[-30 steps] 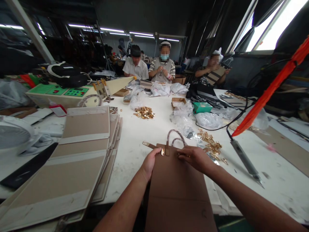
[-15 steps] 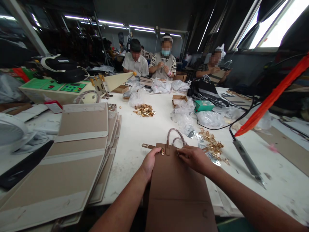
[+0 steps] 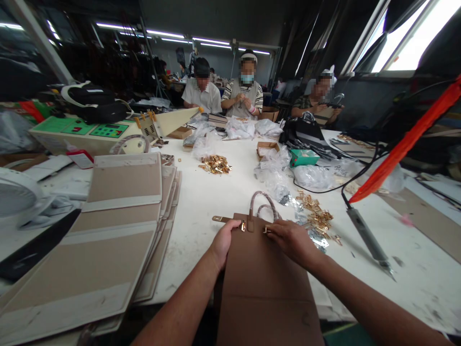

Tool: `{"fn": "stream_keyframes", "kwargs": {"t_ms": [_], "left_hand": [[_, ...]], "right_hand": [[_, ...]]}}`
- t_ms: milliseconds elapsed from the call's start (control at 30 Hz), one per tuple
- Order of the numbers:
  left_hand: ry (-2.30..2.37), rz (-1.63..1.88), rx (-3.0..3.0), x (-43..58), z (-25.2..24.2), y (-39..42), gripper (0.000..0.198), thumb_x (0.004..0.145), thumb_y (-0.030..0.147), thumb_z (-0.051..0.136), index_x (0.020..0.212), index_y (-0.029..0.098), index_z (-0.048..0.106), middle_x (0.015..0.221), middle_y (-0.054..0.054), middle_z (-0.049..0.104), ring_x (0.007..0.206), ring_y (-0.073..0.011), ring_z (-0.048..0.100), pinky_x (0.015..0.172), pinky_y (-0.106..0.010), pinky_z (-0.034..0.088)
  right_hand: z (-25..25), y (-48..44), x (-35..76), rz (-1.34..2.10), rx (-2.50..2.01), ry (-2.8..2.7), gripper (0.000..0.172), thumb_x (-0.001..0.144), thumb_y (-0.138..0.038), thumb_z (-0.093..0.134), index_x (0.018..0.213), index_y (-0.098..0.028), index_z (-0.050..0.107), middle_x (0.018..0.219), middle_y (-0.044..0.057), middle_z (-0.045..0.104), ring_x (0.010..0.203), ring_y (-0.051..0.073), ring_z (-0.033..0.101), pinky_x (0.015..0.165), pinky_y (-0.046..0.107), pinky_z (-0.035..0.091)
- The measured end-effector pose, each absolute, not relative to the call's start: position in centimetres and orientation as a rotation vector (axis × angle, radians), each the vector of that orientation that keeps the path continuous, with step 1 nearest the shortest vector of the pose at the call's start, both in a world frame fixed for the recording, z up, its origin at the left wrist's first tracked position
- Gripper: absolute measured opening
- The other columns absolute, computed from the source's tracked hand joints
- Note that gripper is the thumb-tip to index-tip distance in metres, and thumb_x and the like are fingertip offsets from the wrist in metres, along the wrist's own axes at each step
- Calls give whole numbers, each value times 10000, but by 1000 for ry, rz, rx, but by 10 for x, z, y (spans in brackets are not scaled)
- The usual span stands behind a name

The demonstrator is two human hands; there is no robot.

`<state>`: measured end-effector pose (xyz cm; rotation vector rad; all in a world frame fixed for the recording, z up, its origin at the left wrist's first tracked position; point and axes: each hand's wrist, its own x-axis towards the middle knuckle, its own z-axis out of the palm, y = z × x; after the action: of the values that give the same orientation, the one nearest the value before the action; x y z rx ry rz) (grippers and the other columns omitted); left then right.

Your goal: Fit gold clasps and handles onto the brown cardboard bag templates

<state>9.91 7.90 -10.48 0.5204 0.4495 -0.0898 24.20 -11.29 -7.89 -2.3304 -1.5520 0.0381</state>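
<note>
A brown handbag panel [image 3: 268, 278] hangs over the table's front edge, its looped handle [image 3: 263, 196] pointing away from me. My left hand [image 3: 222, 242] grips the panel's upper left edge, thumb on top beside a gold clasp fitting [image 3: 243, 225]. A strap with a gold end [image 3: 222, 219] sticks out to the left. In my right hand [image 3: 290, 239], the fingertips pinch a small gold clasp fitting [image 3: 265, 230] against the panel, right of the handle's base. The right fingers partly cover that fitting.
Stacked beige panels [image 3: 118, 240] lie at left. Gold fittings [image 3: 319, 216] and silver plates are scattered right of the bag; another gold pile [image 3: 218, 164] lies farther back. An electric screwdriver [image 3: 370, 242] hangs at right on an orange-wrapped cord. Co-workers [image 3: 245, 91] sit across the table.
My right hand has shifted slightly right and down, and more of the gold fitting at its fingertips shows. My left hand stays in place on the panel.
</note>
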Motion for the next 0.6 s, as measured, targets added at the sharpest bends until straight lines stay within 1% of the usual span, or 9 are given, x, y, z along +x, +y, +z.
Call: {"fn": "stream_keyframes", "kwargs": {"t_ms": [133, 233, 300, 433, 500, 600], "left_hand": [[427, -77, 534, 96, -102, 76, 389, 818, 348, 602, 1064, 74, 729, 902, -152, 790, 864, -301, 753, 760, -368, 572], [431, -99, 569, 93, -100, 73, 355, 791, 288, 616, 1037, 62, 737, 855, -146, 786, 789, -276, 748, 692, -332, 555], [443, -107, 592, 92, -98, 71, 325, 784, 263, 636, 1018, 64, 743, 840, -140, 785, 737, -253, 741, 677, -315, 549], [414, -106, 592, 91, -96, 68, 304, 836, 300, 661, 1027, 80, 748, 885, -142, 790, 728, -236, 742, 726, -311, 557], [423, -124, 570, 91, -97, 67, 316, 859, 328, 643, 1020, 77, 747, 872, -145, 786, 710, -233, 742, 715, -307, 559], [465, -138, 554, 92, -98, 67, 320, 868, 322, 626, 1020, 65, 741, 852, -143, 781, 664, -211, 730, 676, -286, 555]], "right_hand": [[-75, -119, 239, 53, -2324, -1549, 219, 1014, -341, 516, 1061, -266, 717, 985, 57, 697, 909, 233, 646, 801, 336, 468], [-74, -124, 238, 73, -2263, -1505, 195, 1000, -365, 547, 1058, -278, 712, 998, 48, 704, 906, 226, 646, 816, 339, 475], [-74, -127, 239, 66, -2265, -1467, 165, 978, -377, 590, 1039, -281, 710, 991, 41, 706, 893, 227, 642, 807, 346, 470], [-73, -128, 244, 167, -2252, -1523, 142, 981, -370, 600, 953, -269, 696, 926, 35, 694, 867, 225, 624, 803, 346, 447], [-71, -126, 247, 242, -2194, -1572, 156, 997, -359, 582, 938, -261, 688, 917, 31, 689, 861, 212, 624, 813, 338, 439], [-70, -123, 249, 277, -2150, -1644, 165, 1015, -334, 559, 946, -248, 683, 921, 28, 687, 873, 202, 630, 822, 332, 424]]}}
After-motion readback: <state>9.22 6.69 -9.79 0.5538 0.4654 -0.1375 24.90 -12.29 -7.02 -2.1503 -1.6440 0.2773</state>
